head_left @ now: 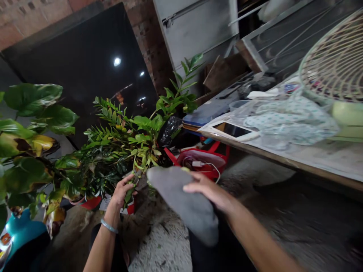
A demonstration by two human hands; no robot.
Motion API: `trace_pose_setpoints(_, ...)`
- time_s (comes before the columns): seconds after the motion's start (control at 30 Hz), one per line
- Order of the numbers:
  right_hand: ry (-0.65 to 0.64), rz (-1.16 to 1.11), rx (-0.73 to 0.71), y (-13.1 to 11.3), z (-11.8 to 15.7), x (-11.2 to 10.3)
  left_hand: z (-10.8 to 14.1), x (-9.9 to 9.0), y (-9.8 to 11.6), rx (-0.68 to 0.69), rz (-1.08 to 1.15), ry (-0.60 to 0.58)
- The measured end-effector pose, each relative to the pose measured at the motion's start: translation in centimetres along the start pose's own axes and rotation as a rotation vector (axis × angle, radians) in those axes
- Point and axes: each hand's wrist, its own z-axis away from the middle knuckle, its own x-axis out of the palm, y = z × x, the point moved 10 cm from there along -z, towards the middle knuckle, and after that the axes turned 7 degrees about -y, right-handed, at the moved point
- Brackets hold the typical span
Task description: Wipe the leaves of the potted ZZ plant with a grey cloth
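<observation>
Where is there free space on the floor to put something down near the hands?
The concrete floor is bare between the red basket, the table edge and the right hand holding the grey cloth. Crowded around the left hand, among potted plants.

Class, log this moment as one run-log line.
left hand: grips plant stem | right hand: holds grey cloth | red basket behind

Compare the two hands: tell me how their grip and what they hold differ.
The left hand curls its fingers around a green plant stem; the right hand lies flatter, pressed over a grey cloth. The left hand reaches into the foliage by the red pot, while the right hand sits nearer the red basket. The left wrist wears a bracelet; the right wrist is bare. Both hands are bare.
</observation>
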Motion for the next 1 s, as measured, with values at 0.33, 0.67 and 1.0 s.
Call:
trace_pose_setpoints(0.33,-0.039,-0.037,-0.067,0.0,-5.3,6.6,0.7,0.8,0.6,0.046,-0.088,0.015)
trace_pose_setpoints(0.67,0.281,-0.140,-0.207,-3.4,-4.9,-3.4,1.6,0.0,-0.1,0.004,-0.079,0.034)
trace_pose_setpoints(1.0,0.122,0.056,0.032,10.7,-2.9,4.3,1.7,-0.3,-0.4,0.000,-0.070,0.023)
